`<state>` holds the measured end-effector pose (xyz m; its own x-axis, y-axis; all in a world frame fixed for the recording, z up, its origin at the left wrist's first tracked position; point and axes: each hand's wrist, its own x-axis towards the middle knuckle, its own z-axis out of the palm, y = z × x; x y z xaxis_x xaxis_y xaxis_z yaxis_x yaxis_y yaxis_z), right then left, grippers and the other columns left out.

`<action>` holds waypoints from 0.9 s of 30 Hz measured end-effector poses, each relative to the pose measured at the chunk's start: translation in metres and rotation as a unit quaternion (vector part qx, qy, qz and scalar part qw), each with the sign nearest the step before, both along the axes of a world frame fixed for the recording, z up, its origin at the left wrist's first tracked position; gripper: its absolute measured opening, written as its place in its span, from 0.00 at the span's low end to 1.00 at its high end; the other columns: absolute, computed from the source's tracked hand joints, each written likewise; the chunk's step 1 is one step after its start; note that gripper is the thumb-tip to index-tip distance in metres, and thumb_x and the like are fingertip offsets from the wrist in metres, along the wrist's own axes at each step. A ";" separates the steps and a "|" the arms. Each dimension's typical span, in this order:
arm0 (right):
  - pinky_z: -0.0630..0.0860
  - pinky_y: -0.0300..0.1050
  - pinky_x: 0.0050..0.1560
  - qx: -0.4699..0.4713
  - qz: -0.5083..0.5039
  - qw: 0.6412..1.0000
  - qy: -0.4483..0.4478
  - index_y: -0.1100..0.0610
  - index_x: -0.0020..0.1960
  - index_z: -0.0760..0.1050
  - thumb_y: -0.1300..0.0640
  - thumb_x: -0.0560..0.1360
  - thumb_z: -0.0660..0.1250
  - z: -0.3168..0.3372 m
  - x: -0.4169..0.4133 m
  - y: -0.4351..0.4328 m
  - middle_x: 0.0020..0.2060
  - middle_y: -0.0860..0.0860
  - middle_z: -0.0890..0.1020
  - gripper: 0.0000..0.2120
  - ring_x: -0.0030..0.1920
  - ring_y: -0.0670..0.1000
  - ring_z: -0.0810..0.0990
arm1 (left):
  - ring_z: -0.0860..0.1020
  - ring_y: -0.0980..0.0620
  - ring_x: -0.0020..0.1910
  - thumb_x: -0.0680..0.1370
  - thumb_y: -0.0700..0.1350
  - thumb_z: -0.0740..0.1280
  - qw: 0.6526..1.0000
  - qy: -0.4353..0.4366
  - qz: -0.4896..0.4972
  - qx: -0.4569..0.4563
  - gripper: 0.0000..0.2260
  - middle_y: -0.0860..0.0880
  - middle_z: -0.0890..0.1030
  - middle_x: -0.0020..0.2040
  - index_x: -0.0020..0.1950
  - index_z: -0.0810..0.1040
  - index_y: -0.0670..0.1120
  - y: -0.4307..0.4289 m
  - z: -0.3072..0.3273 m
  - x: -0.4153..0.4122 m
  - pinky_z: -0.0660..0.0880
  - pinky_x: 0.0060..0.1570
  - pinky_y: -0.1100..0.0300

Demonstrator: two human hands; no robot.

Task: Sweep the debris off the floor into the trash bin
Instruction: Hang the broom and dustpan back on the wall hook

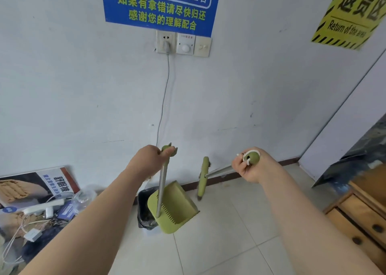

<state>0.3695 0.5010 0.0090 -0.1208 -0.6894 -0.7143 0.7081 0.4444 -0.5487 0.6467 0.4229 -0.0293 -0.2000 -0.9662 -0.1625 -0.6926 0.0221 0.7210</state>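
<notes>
My left hand (pixel 149 162) grips the top of a metal pole that carries a green dustpan (pixel 175 208). The pan hangs upright just right of a small black-lined trash bin (pixel 145 210) standing by the wall. My right hand (pixel 250 166) is closed on the green end of a broom handle. The pole runs away from me to the green broom head (pixel 203 178), which rests near the brown baseboard. No loose debris shows on the pale tiles.
A pile of cables, a power strip (pixel 43 206), plastic wrap and a leaning poster (pixel 37 187) fills the lower left. A wooden drawer cabinet (pixel 361 212) stands at right. A cord (pixel 165 91) hangs from the wall socket.
</notes>
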 end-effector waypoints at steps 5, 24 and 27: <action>0.61 0.30 0.12 -0.027 0.025 0.999 -0.011 0.56 0.36 0.63 0.65 0.63 0.52 0.029 -0.038 -0.024 0.32 0.50 0.66 0.05 0.17 0.48 0.72 | 0.76 0.50 0.36 0.69 0.67 0.71 0.994 -0.054 -0.080 -0.056 0.27 0.48 0.78 0.37 0.47 0.80 0.43 -0.029 0.016 -0.051 0.70 0.37 0.57; 0.55 0.30 0.11 -0.134 0.080 0.985 -0.069 0.56 0.36 0.66 0.53 0.78 0.61 0.111 -0.202 -0.138 0.24 0.50 0.69 0.14 0.14 0.42 0.64 | 0.76 0.51 0.41 0.76 0.57 0.61 0.882 -0.260 -0.234 -0.317 0.11 0.54 0.82 0.39 0.46 0.77 0.51 -0.134 0.032 -0.324 0.58 0.66 0.54; 0.54 0.30 0.11 -0.158 0.072 0.979 -0.105 0.57 0.34 0.68 0.53 0.78 0.62 0.114 -0.211 -0.154 0.24 0.49 0.69 0.15 0.13 0.42 0.64 | 0.73 0.52 0.39 0.74 0.59 0.61 0.875 -0.255 -0.236 -0.338 0.10 0.55 0.80 0.37 0.41 0.72 0.53 -0.151 0.031 -0.350 0.55 0.69 0.52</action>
